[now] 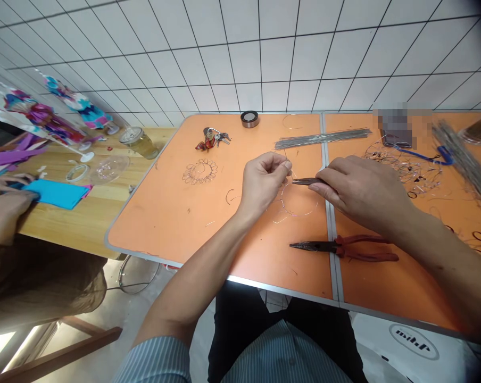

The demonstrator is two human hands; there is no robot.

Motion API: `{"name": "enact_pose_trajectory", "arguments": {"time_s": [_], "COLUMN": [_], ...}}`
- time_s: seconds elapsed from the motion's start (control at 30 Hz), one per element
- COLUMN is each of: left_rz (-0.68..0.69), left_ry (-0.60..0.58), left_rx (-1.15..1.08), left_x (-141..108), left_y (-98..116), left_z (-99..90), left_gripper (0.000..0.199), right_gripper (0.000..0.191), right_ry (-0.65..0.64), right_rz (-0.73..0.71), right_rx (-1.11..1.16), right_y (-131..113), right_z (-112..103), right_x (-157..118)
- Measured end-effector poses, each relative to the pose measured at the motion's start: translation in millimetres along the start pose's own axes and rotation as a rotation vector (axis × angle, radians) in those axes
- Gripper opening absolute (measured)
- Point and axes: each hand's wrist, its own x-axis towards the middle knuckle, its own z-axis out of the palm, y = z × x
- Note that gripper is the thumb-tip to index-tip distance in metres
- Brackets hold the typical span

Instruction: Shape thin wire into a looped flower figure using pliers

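Blue-striped shirt (pixel 288 354) fabric fills the bottom centre of the frame, with dark trousers (pixel 238 324) to either side, facing an orange bench (pixel 164 229). Just right of centre, the wearer's left hand (pixel 264 178) has thumb and forefinger pressed together on fine wire (pixel 285 154). Farther right, the right hand (pixel 352 191) is closed around slim dark pliers (pixel 303 181), tips pointing left, close to that pinch; whether the tips grip the wire cannot be told. Directly below them, right of centre, is a thin wire loop (pixel 300 215), which seems to be part of the same wire.

Wire so fine could slide free if the pinch slackens, and a hard pull from the pliers could bend the loop out of round. With metal tips so near the skin, a slip could nip a finger. Red-handled pliers (pixel 346 248) lie below the hands, lower right of centre, where a dropped wrist could knock them. At right, beside the right hand, a wire tangle (pixel 414 170) could snag a knuckle. One flower-shaped wire ring (pixel 200 171), left of centre, lies well apart, so seems less at risk.
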Motion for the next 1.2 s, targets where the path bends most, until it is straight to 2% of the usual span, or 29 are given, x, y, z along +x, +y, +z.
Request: {"name": "enact_pose_trajectory", "arguments": {"time_s": [0.2,0.4,0.67,0.9,1.2], "left_rz": [0.054,0.099,0.153,0.144,0.091], "left_ry": [0.013,-0.003,0.051,0.038,0.022], "left_rx": [0.022,0.064,0.132,0.135,0.084], "left_x": [1.2,0.0,-2.0,-3.4,-3.0], "left_y": [-3.1,-7.6,-11.8,-8.5,-6.0], "left_z": [-0.7,-0.9,2.3,2.8,2.6], "left_gripper": [0.018,0.017,0.019,0.019,0.022], "right_gripper": [0.053,0.051,0.049,0.046,0.052], "right_ry": [0.101,0.061,0.046,0.022,0.005], "right_rz": [0.047,-0.01,-0.02,0.046,0.014], "right_rx": [-0.017,-0.115,-0.169,-0.122,-0.152], "right_y": [-2.5,-11.9,-20.9,-23.8,-22.2], "right_z": [-5.7,-15.6,-19.4,-16.2,-18.6], "right_x": [-7.4,-3.9,-0.2,-0.8,1.5]}}
